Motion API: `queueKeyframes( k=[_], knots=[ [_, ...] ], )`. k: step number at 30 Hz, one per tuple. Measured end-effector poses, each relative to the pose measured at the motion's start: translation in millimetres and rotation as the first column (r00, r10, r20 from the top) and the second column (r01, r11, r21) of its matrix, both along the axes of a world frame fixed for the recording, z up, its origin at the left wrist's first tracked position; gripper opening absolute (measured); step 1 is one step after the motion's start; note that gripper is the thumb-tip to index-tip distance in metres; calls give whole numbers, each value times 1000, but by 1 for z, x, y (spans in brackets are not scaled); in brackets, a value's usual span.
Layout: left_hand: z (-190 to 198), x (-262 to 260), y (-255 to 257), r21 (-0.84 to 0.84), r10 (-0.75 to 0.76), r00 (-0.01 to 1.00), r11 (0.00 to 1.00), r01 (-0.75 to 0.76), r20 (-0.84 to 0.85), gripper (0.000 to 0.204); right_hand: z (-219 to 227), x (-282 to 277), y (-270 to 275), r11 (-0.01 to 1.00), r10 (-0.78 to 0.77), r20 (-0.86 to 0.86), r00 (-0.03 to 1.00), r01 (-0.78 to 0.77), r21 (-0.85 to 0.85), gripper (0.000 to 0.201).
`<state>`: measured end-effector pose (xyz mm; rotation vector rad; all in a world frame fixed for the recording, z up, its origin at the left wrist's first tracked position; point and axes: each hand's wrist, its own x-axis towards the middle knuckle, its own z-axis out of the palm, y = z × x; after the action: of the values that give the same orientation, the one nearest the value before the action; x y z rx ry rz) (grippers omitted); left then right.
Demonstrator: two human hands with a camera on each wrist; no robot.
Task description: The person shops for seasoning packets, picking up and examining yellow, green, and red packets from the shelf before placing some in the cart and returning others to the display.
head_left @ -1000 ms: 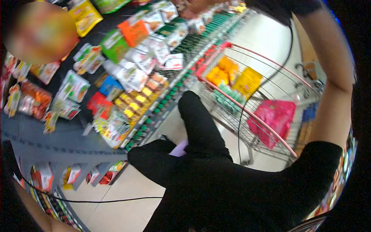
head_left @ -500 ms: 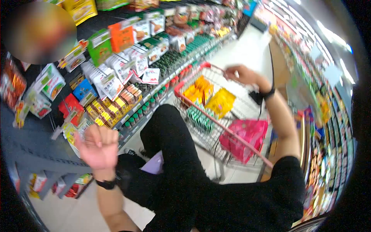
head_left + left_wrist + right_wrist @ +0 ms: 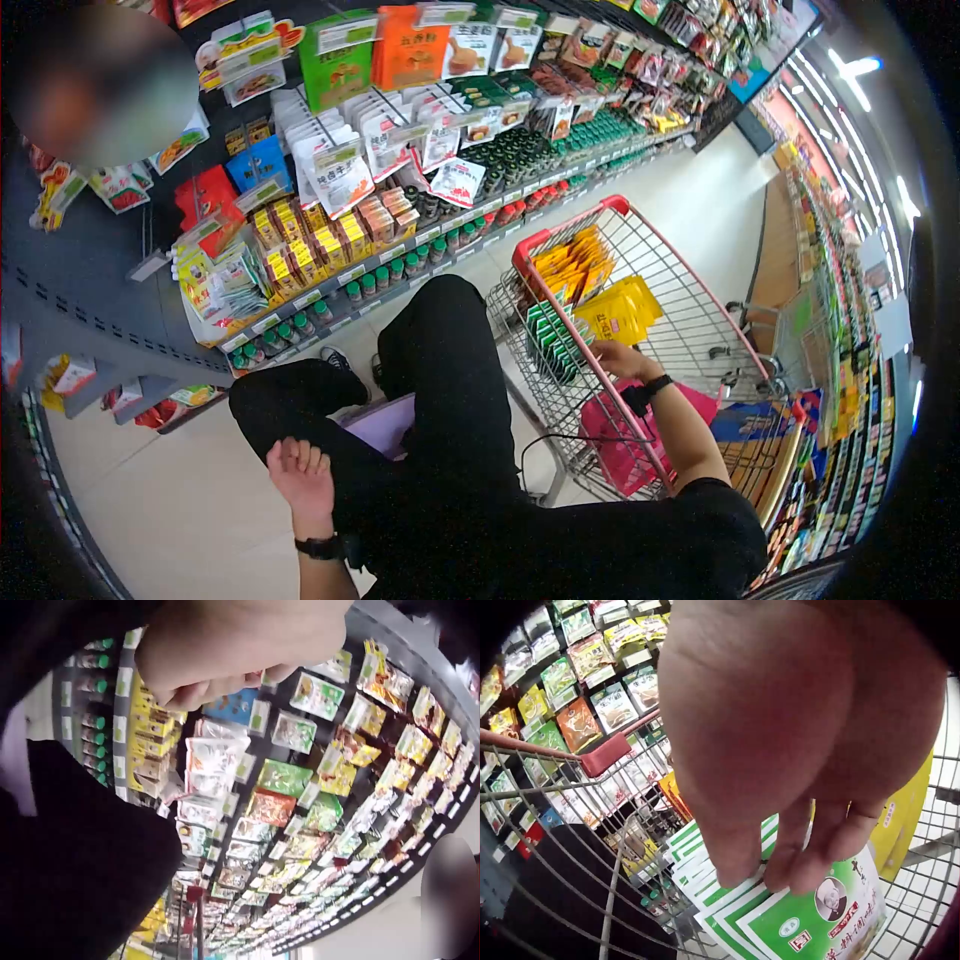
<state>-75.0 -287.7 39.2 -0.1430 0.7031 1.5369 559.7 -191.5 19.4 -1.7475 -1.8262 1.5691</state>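
Touching green-and-white seasoning packets [image 3: 780, 919] in the shopping cart [image 3: 616, 205] at right, the right hand [image 3: 628, 362] is bending its fingers, grip unclear; the near left hand [image 3: 302, 475] is hanging loosely curled, holding nothing.

The cart [image 3: 618, 205] holds orange packets [image 3: 572, 266], green packets [image 3: 553, 343], yellow packets [image 3: 620, 310] and a pink bag [image 3: 612, 450].

Right grip [image 3: 787, 750] before fanned green packets [image 3: 799, 926], yellow packet [image 3: 901, 825] behind, wire cart [image 3: 606, 754]
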Motion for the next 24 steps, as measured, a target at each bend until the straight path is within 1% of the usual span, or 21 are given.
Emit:
queueKeyframes(
  k=[1,3,6,7,9,10,11,12,13,15,16,17,19,20,22,23,24],
  knots=[
    [17,13,17,-19,-4,1000,1000,4,-5,33,0,-2,2,1000,-3,60,998,2,16,22],
    [29,35,49,74,-91,996,993,91,2,31,12,-14,4,1000,-15,158,987,12,20,20],
    [48,71,95,211,-279,958,935,287,-67,29,26,-21,-5,996,26,243,970,-45,71,19],
    [50,82,107,266,-327,935,897,352,-136,29,19,-18,-9,993,39,240,970,-65,101,21],
    [48,101,127,314,-432,869,813,491,-240,28,6,-8,-18,982,72,249,966,-112,150,27],
    [45,108,134,318,-479,824,764,561,-304,28,7,-10,-20,973,87,307,948,-147,180,28],
    [41,115,140,317,-516,773,712,627,-369,27,-2,-7,-22,968,96,315,944,-162,192,24],
    [36,120,147,310,-545,716,657,688,-436,26,-6,-8,-23,978,91,327,941,-146,148,23],
    [27,124,151,284,-581,702,650,705,-412,25,-9,-10,-24,986,88,334,939,-129,104,22],
    [-3,129,154,218,-652,667,637,740,-359,23,-10,-13,-22,975,132,389,912,-191,115,21],
    [-23,127,154,197,-664,686,660,725,-299,23,-4,-19,-21,976,98,379,920,-163,144,17],
    [-48,122,151,98,-660,722,720,687,-208,23,-9,-20,-22,987,-23,359,933,-35,154,17],
    [-104,106,147,-107,-608,793,792,601,-40,23,-2,-30,-17,992,-124,468,875,90,93,19],
    [-132,95,145,-227,-578,816,796,562,-5,23,7,-38,-14,966,-213,432,876,256,-41,24],
    [-131,96,144,-331,-518,851,820,466,-86,22,-11,-27,-18,977,-171,350,921,205,-61,27],
    [-128,97,145,-374,-490,862,830,415,-130,22,-21,-22,-18,915,-277,285,917,343,-213,31],
    [-124,99,146,-255,-538,833,830,496,-131,21,-30,-17,-16,811,-397,258,881,468,-352,35]
  ],
)
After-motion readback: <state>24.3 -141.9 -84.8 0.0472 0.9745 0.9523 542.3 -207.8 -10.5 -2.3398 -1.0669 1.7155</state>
